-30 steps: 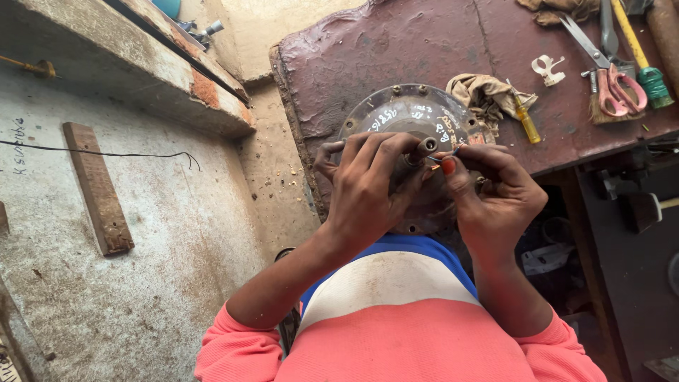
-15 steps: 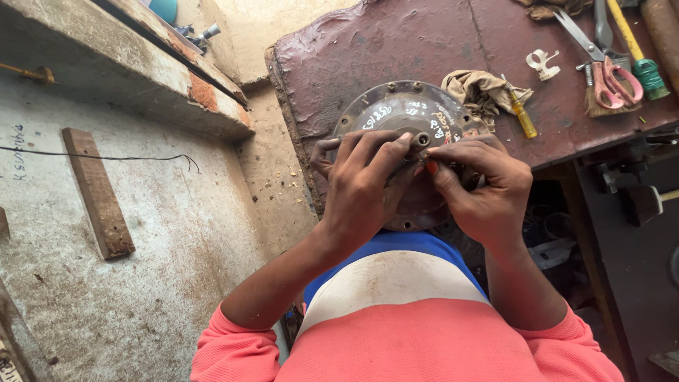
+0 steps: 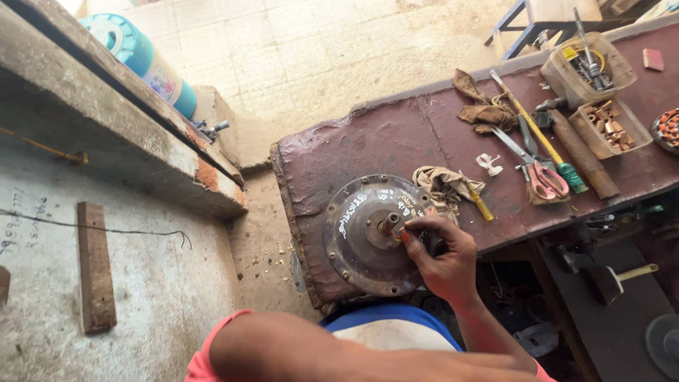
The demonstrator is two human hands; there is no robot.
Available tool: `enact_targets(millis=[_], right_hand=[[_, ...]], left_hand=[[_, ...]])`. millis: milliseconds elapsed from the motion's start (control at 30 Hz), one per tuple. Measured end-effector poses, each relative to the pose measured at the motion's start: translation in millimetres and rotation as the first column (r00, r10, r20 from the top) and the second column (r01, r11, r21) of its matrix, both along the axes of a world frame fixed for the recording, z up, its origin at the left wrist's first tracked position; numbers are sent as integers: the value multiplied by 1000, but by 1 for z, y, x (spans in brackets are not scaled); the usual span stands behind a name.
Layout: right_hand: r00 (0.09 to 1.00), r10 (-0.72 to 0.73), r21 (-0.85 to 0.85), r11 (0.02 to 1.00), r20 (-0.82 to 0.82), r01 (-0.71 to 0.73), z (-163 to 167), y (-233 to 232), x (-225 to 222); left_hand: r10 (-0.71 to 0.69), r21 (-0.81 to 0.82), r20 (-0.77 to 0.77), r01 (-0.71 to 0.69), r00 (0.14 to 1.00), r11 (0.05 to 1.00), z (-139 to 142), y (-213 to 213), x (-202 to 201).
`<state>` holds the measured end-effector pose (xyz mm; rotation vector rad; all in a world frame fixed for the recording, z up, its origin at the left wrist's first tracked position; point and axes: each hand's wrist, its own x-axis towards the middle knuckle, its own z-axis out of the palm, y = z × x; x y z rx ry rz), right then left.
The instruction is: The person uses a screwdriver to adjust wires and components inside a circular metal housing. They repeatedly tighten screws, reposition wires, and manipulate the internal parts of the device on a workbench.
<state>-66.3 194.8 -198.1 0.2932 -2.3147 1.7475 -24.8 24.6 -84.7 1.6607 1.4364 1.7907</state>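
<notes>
Under the right hand [image 3: 444,260] lies a round, grimy metal motor cover [image 3: 371,233] at the near edge of a worn dark-red workbench [image 3: 396,138]. The thumb and forefinger are pinched narrow around a small orange-tipped piece [image 3: 404,236], held just beside the short shaft [image 3: 388,224] that rises from the cover's middle; what the piece is cannot be told. The left hand is out of view; only a bare forearm [image 3: 318,350] crosses below the right wrist. Just beyond the knuckles sits a crumpled rag [image 3: 442,185], touching a yellow-handled tool [image 3: 479,205]. Farther out to the right of the hand lie red-handled scissors [image 3: 541,173], a green-gripped screwdriver [image 3: 544,152] and a wooden-handled tool [image 3: 580,155]. Well away at the bench's far end stand two trays of small parts [image 3: 608,127].
</notes>
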Motion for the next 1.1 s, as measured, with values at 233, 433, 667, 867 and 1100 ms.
enact_targets(millis=[233,433,667,867,1100], right_hand=[[999,-9,38,999,-31,10,-2,0,0],[998,-3,44,999,-64,6,3,-2,-2],[998,13,37,999,-57,-11,5,-2,-4],[945,-12,203,976,-328,83,16,-8,-4],[933,9,163,985,-359,53,21,-13,-12]], left_hand=[[-116,-33,21,117,993,993,-5,3,-13],[-149,-55,25,151,988,987,-7,-4,-18],[-180,-59,25,181,983,982,-11,-9,-22],[-150,-89,-33,147,988,985,-8,-12,-30],[-75,-79,-87,68,993,995,-1,-20,-29]])
